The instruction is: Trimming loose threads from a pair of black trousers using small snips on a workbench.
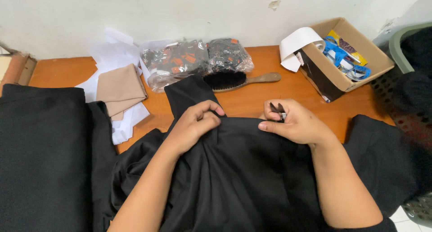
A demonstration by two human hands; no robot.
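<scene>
A black garment (234, 169) lies bunched across the orange wooden table (252, 99) in front of me. My left hand (194, 124) pinches a fold at the garment's top edge, fingers curled on the cloth. My right hand (294, 122) rests on the same edge a little to the right and grips a small dark metal tool (279, 111), likely thread snips, between thumb and fingers. Both forearms lie over the black cloth.
A wooden-handled brush (238, 80) lies behind the garment. Two plastic bags of small black-and-orange items (193, 59) sit by the wall. Beige cloth (120, 88) rests on white paper at left. A cardboard box (344, 56) stands at right, near a grey basket (407, 47). More black fabric (40, 151) lies left.
</scene>
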